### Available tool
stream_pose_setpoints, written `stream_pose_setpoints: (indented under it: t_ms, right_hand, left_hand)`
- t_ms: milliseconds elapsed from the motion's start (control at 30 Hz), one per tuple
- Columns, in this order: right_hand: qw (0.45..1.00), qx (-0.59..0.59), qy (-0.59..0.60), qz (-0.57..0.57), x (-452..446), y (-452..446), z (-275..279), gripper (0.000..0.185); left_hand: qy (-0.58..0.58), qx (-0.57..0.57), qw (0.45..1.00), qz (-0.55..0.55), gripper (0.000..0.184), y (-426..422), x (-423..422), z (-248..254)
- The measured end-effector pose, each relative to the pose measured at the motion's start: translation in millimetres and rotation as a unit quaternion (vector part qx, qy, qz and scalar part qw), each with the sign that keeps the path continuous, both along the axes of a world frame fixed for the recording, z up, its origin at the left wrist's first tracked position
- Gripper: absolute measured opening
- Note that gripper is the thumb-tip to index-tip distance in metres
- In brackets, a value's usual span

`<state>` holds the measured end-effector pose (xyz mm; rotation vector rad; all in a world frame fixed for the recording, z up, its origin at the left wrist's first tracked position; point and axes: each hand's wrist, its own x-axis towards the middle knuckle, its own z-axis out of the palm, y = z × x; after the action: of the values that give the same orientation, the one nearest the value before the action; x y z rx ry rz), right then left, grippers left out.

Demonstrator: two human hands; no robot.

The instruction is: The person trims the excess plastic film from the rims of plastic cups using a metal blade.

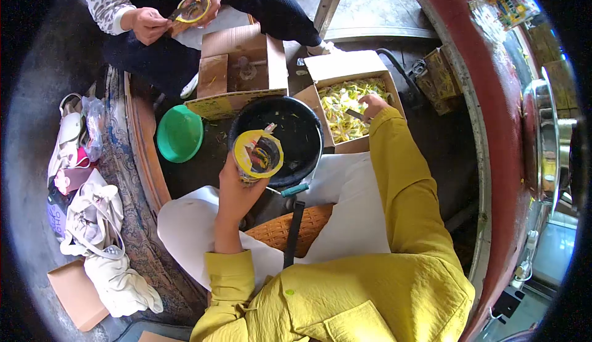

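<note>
My left hand is wrapped round a clear cup with a yellow rim, its mouth turned up towards me. Dark, red and yellow shapes show through the cup, too unclear to name. It is held over the near left part of a black bucket. My right hand is at the right side of an open cardboard box, closed on a small dark flat tool. Many small yellow-green strips fill that box, just beneath the tool.
Opposite me, a person's hands hold another yellow-rimmed cup. Between us stands a second open cardboard box. A green basin lies left of the bucket. Bags lie at far left; a red-edged counter curves along the right.
</note>
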<state>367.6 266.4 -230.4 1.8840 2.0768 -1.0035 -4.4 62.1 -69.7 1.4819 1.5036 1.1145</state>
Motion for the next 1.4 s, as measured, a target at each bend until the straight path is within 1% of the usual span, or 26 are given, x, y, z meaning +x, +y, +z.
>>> stream_pose_setpoints:
  t_ms: [67,100,200,333,367,467,500,567,600,633,700,733,800,867,900,933,967,1000,1067,1133,1167,1233,1267,1333,1367,1400]
  right_hand:
    - [0.997,0.078,-0.02,-0.016,-7.1,-15.0,7.1,0.068]
    - [0.999,0.038,0.018,-0.015,-7.6,-14.0,6.2,0.07]
    - [0.998,0.067,-0.015,-0.005,2.9,-20.2,16.3,0.075]
    - [0.998,0.05,-0.027,0.018,1.0,-28.3,23.5,0.082]
    - [0.999,0.038,0.004,0.018,1.8,-23.0,18.2,0.084]
    - [1.0,0.014,0.004,0.009,-10.1,-28.7,25.2,0.085]
    - [0.996,0.082,0.026,0.023,-13.9,-32.3,21.7,0.082]
    - [0.992,0.108,0.071,-0.001,-12.8,-27.7,24.2,0.078]
    - [0.988,0.123,0.092,-0.012,-21.0,-26.6,37.6,0.076]
    - [0.956,0.219,0.192,-0.04,-31.1,-31.9,46.1,0.065]
    - [0.876,0.278,0.376,-0.122,-64.4,-41.8,94.8,0.05]
    - [0.818,0.221,0.495,-0.191,-80.1,-51.9,126.4,0.044]
    - [0.795,0.281,0.506,-0.181,-114.3,-77.7,196.6,0.041]
    - [0.746,0.338,0.555,-0.146,-139.5,-100.1,262.4,0.037]
    - [0.743,0.401,0.522,-0.125,-148.7,-111.6,292.6,0.033]
    - [0.736,0.461,0.485,-0.105,-154.9,-120.3,320.8,0.028]
    - [0.708,0.552,0.44,-0.032,-158.1,-124.2,344.8,0.022]
    - [0.692,0.612,0.382,0.011,-164.0,-134.6,369.8,0.02]
    - [0.659,0.663,0.341,0.098,-168.4,-148.0,397.3,0.018]
    - [0.617,0.702,0.311,0.173,-172.6,-154.1,409.4,0.019]
    - [0.608,0.709,0.298,0.2,-175.1,-158.4,411.8,0.023]
    - [0.619,0.693,0.274,0.246,-180.3,-164.5,416.1,0.022]
    - [0.632,0.682,0.259,0.262,-183.0,-167.0,417.2,0.022]
    - [0.629,0.692,0.237,0.263,-183.7,-168.6,416.9,0.021]
    - [0.626,0.699,0.223,0.263,-183.6,-168.7,416.6,0.021]
    - [0.622,0.703,0.217,0.268,-183.5,-169.0,415.4,0.021]
  left_hand:
    - [0.01,0.012,1.0,-0.001,0.046,0.7,0.7,0.4]
    - [0.016,0.017,1.0,-0.002,0.046,0.2,0.6,0.5]
    - [0.006,0.024,1.0,-0.005,0.044,-0.6,0.5,1.4]
    - [-0.02,0.019,1.0,0.001,0.042,-2.0,2.6,3.6]
    - [-0.017,0.025,1.0,0.002,0.042,-1.9,3.1,5.2]
    - [-0.011,0.038,0.999,0.002,0.043,0.8,-0.2,-1.4]
    - [-0.011,0.039,0.999,0.002,0.044,-0.2,-0.4,-2.6]
    - [-0.068,0.031,0.997,0.009,0.045,-1.4,1.5,-3.2]
    - [-0.098,0.029,0.995,0.013,0.046,-0.6,1.7,-0.6]
    - [-0.057,0.054,0.997,-0.006,0.054,1.3,-0.9,2.7]
    - [-0.129,0.078,0.988,-0.018,0.058,6.3,0.5,14.4]
    - [-0.163,0.09,0.982,-0.025,0.061,10.2,1.6,24.1]
    - [-0.107,0.136,0.983,-0.062,0.063,18.1,2.1,78.6]
    - [-0.071,0.188,0.974,-0.102,0.061,29.3,0.8,110.1]
    - [-0.081,0.183,0.972,-0.122,0.063,34.8,-2.2,115.8]
    - [-0.067,0.21,0.969,-0.111,0.064,35.4,-3.7,122.5]
    - [-0.053,0.236,0.965,-0.1,0.065,34.1,-4.7,131.4]
    - [-0.038,0.265,0.959,-0.088,0.066,33.7,-6.4,142.1]
    - [-0.064,0.246,0.964,-0.082,0.067,24.6,-7.5,167.4]
    - [-0.03,0.313,0.949,-0.033,0.063,15.9,-8.3,181.4]
    - [-0.037,0.317,0.947,-0.023,0.063,13.2,-9.3,182.4]
    - [-0.054,0.319,0.946,0.002,0.061,6.5,-10.0,180.2]
    - [-0.024,0.332,0.943,0.018,0.06,1.0,-9.3,182.6]
    - [0.043,0.361,0.931,0.041,0.06,-6.6,-10.1,190.3]
    - [0.054,0.386,0.92,0.044,0.059,-6.4,-10.4,189.7]
    - [0.056,0.376,0.924,0.044,0.059,-7.7,-10.6,189.5]
